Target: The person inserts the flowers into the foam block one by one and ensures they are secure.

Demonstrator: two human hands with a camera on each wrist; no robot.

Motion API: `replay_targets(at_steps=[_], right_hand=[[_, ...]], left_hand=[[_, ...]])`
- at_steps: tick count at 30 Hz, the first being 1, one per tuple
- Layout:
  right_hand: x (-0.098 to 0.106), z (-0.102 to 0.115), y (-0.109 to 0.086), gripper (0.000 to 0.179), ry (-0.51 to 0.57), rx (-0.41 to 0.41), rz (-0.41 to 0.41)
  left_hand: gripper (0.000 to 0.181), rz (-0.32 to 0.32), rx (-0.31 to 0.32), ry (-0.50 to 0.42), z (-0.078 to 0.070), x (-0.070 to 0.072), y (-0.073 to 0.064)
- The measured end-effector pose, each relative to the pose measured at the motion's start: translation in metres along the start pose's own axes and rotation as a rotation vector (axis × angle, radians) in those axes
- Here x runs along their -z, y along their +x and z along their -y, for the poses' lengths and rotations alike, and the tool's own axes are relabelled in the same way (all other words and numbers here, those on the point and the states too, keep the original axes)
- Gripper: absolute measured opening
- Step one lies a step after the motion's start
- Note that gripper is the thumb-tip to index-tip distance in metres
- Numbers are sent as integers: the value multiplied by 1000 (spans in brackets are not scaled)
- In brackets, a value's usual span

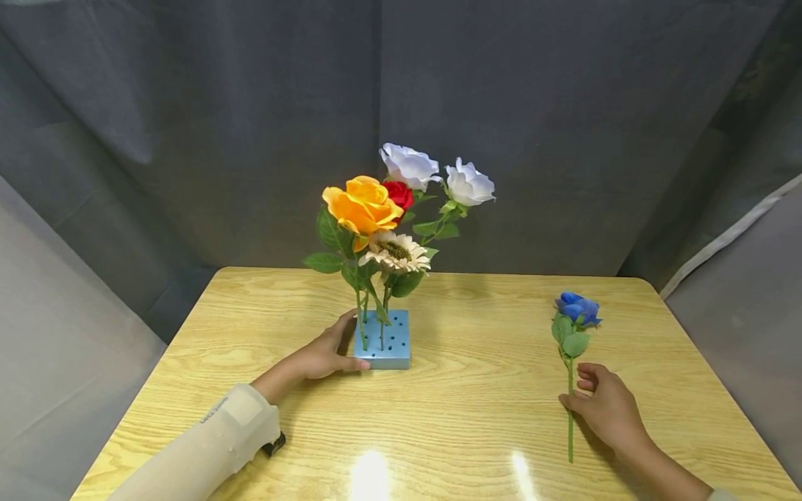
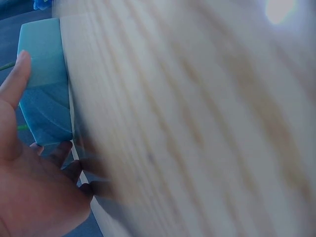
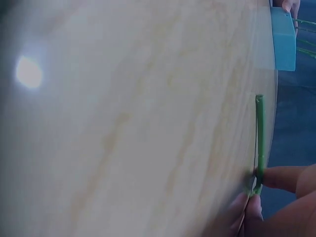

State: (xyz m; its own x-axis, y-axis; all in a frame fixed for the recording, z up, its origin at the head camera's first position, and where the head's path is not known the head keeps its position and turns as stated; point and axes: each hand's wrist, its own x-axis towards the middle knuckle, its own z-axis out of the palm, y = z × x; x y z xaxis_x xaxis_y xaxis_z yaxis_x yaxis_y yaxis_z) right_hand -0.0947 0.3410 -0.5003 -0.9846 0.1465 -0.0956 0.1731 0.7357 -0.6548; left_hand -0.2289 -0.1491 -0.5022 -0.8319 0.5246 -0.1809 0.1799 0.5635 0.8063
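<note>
A light-blue block with holes in its top [image 1: 397, 337] holds several upright artificial flowers: an orange rose [image 1: 363, 204], a red rose [image 1: 399, 195], two white roses [image 1: 470, 184] and a cream daisy-like flower [image 1: 398, 252]. My left hand [image 1: 326, 353] grips the block's left side, its thumb on the front face; in the left wrist view the fingers reach round the block's edge [image 2: 47, 98]. At the right a blue rose [image 1: 578, 309] lies on the table, bloom pointing away. My right hand [image 1: 608, 410] pinches its green stem [image 3: 261, 123] between thumb and fingers, low over the tabletop.
The wood-grain table [image 1: 476, 410] carries the block left of centre and the blue rose at right. A dark grey curtain [image 1: 532, 125] hangs behind the far edge, with lighter cloth [image 1: 50, 334] along the left side.
</note>
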Motion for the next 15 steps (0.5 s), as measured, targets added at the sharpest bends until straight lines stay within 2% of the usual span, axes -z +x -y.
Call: replay_targets(at_steps=[7, 15], right_hand=[[3, -1, 3, 74, -10, 0, 7], [14, 0, 12, 60, 9, -7, 80]], left_hand=[[118, 5, -11, -5, -1, -1, 0], [117, 11, -11, -17, -2, -1, 0]])
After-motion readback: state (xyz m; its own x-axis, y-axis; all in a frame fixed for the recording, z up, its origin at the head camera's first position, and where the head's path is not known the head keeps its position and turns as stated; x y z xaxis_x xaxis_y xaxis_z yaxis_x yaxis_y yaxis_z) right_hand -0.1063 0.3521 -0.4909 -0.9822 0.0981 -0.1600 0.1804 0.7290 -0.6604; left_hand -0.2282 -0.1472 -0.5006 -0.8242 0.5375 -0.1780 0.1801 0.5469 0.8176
